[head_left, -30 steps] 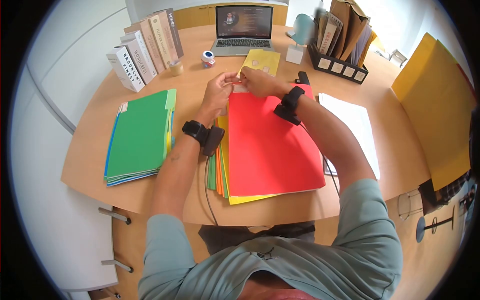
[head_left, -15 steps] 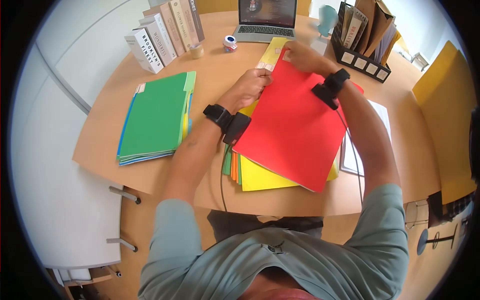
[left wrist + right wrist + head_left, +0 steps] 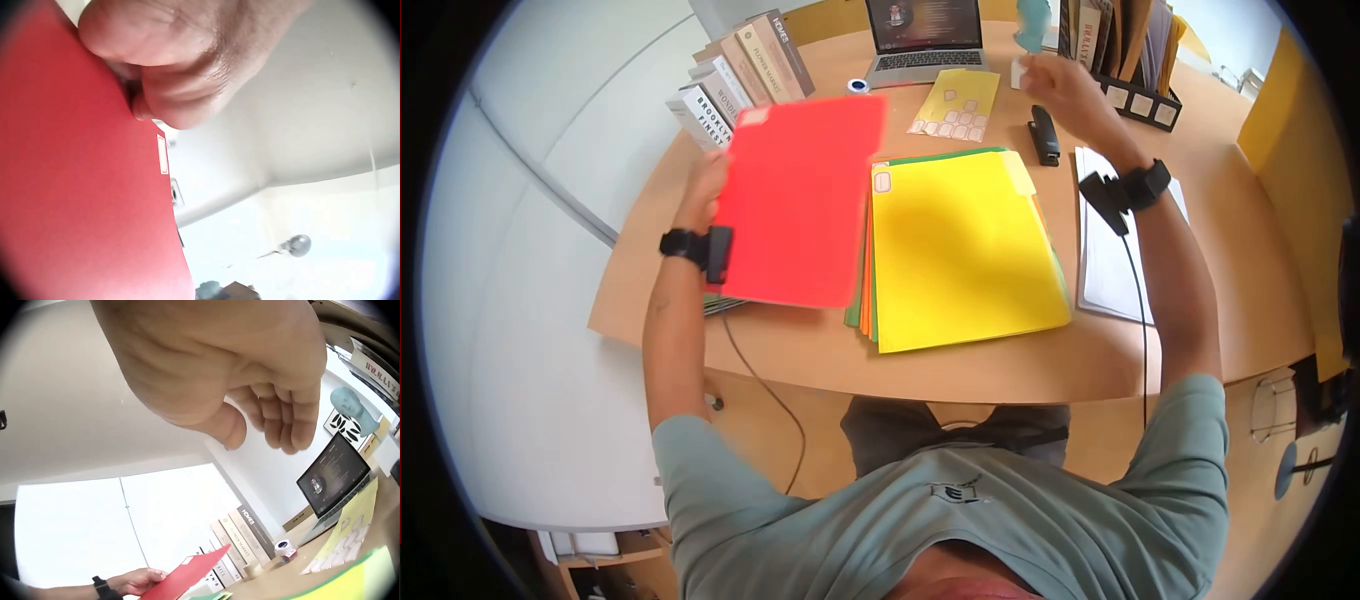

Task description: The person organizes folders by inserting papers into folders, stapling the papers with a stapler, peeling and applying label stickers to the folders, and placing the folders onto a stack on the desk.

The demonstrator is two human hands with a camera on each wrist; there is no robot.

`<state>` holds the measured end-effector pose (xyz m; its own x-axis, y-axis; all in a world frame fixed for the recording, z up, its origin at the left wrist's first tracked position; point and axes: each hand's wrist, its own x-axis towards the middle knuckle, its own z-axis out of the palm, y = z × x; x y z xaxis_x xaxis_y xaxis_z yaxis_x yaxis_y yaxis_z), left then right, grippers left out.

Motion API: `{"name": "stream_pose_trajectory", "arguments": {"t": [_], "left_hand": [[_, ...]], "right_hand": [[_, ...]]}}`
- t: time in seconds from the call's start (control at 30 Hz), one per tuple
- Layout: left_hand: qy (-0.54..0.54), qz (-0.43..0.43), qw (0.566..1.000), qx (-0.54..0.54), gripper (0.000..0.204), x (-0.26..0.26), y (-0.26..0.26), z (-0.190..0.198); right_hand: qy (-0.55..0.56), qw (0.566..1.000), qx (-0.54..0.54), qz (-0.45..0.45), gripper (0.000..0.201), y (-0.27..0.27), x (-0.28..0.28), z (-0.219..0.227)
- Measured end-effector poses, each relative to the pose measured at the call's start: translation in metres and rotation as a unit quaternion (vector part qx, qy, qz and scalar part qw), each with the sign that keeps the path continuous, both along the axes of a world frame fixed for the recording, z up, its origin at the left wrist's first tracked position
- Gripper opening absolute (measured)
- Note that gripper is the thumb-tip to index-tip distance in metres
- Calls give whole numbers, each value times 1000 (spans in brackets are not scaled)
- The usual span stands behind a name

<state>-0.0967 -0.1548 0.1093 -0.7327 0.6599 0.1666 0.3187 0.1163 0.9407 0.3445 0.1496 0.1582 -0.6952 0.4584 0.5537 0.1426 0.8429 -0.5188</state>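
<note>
My left hand (image 3: 703, 192) grips the left edge of a red folder (image 3: 800, 215), raised over the left side of the table. A small label (image 3: 163, 154) is stuck near the folder's edge. Beneath it, the green folder pile (image 3: 722, 303) is mostly hidden. A yellow folder (image 3: 965, 250), with a label at its top left corner, tops the middle stack of green and orange folders. Over the back right of the table, my right hand (image 3: 1078, 98) hangs in the air. Its fingers (image 3: 284, 419) are loosely curled and hold nothing.
Behind the stack lie a yellow label sheet (image 3: 960, 100) and a black stapler (image 3: 1044, 137). White papers (image 3: 1112, 260) are at the right. Farther back stand books (image 3: 745, 70), a small round container (image 3: 858, 87), a laptop (image 3: 930, 62) and a black file organizer (image 3: 1145, 105).
The red folder has left the middle stack and moved left in my left hand, baring the yellow folder. My right hand has let go of the red folder and moved away to the right.
</note>
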Motion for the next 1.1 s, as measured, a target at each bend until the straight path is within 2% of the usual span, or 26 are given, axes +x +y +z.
{"name": "stream_pose_trajectory", "arguments": {"t": [0.03,0.07,0.13,0.17,0.2,0.23,0.3,0.33,0.43,0.5,0.53,0.63,0.7,0.73,0.83,0.93,0.97,1.0,1.07,1.1], "left_hand": [[10,32,999,-32,23,-20,-21,-3],[20,65,996,-63,24,-38,-41,-6],[90,122,982,-108,24,-93,-73,-28],[109,154,973,-132,24,-94,-81,-28],[127,185,962,-154,24,-95,-89,-29],[145,215,949,-177,24,-97,-95,-29],[104,221,959,-145,25,-130,-110,-45],[82,223,963,-129,25,-140,-114,-52],[140,218,950,-172,26,-136,-124,-56],[239,195,904,-295,27,-202,-133,-87],[285,182,872,-353,28,-203,-133,-90],[272,172,895,-309,25,-203,-135,-94],[182,172,956,-151,25,-196,-131,-101],[134,167,974,-70,25,-194,-126,-105],[235,213,930,-188,23,-133,-100,-71],[463,211,846,-160,23,-121,-62,-60],[346,120,923,-118,25,-86,-44,-46],[218,27,973,-73,26,-27,-23,-26],[169,-100,970,-145,29,81,1,5],[190,-166,947,-197,33,126,9,16]], "right_hand": [[-36,999,1,18,37,-8,11,-4],[-5,998,22,61,29,-9,14,-20],[-28,997,-33,70,25,-24,21,-24],[-40,995,-61,75,24,-34,23,-23],[-44,986,-138,78,23,-45,26,-18],[-39,989,-117,84,24,-44,26,-21],[-31,992,-75,94,26,-38,25,-31],[-38,991,-91,92,28,-40,26,-31],[-59,986,-129,90,32,-43,28,-33],[-72,984,-135,91,35,-38,27,-36],[-79,983,-139,88,35,-38,27,-39],[-114,979,-149,81,35,-38,25,-39],[-153,974,-153,73,36,-40,26,-34],[-139,973,-170,75,37,-39,27,-38],[-107,965,-229,76,39,-27,26,-51],[-104,945,-304,69,46,-21,28,-52],[-108,938,-323,67,48,-22,29,-50],[-112,930,-344,64,51,-24,29,-49],[-118,922,-361,70,56,-22,29,-50],[-122,918,-369,73,58,-22,29,-51]]}}
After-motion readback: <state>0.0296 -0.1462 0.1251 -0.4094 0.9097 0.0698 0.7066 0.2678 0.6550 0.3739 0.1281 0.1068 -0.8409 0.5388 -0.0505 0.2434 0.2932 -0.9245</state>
